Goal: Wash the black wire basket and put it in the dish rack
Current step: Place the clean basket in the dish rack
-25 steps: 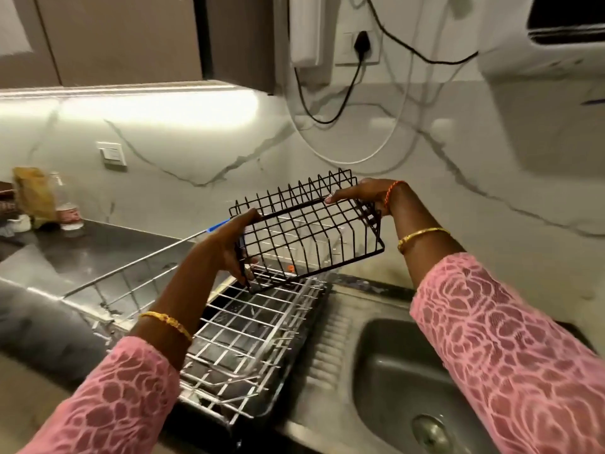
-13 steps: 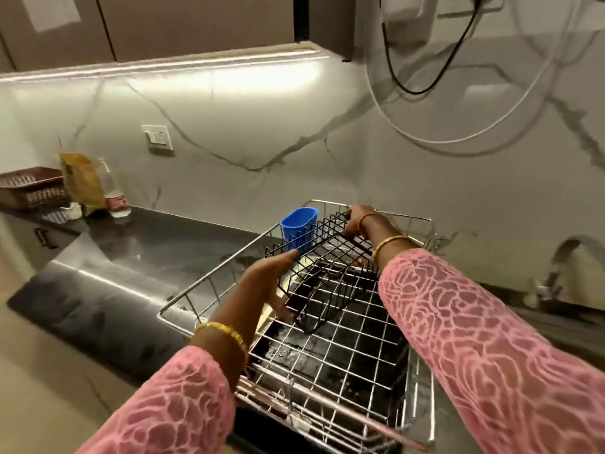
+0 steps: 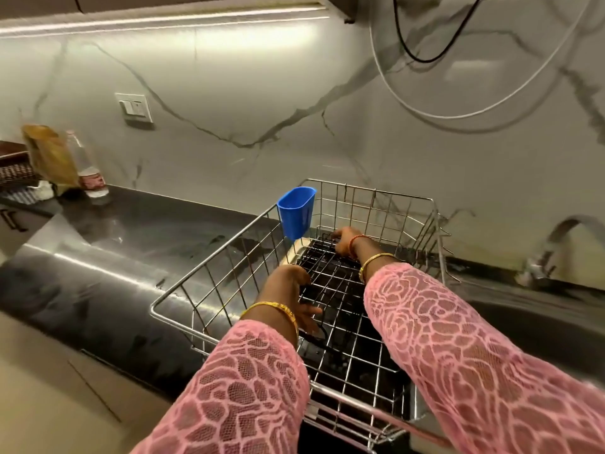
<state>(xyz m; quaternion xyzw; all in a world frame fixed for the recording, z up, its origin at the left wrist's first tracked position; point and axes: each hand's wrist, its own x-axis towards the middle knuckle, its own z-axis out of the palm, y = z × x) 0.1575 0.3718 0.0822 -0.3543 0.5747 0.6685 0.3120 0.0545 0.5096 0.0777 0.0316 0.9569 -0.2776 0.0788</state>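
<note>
Lowered into dish rack point(image 3: 209, 276), black wire basket point(image 3: 330, 283) lies flat | left hand point(image 3: 289, 290), right hand point(image 3: 343, 240) both grip its rim wires | light, stiff, wet: hold end wires

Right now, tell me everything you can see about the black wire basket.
The black wire basket is a grid of thin dark wires, apparently coated metal. It lies low inside the steel dish rack, toward the rack's far end, below the blue cup. The left hand is at its near edge and the right hand at its far edge. Whether it rests fully on the rack floor cannot be told.
</note>
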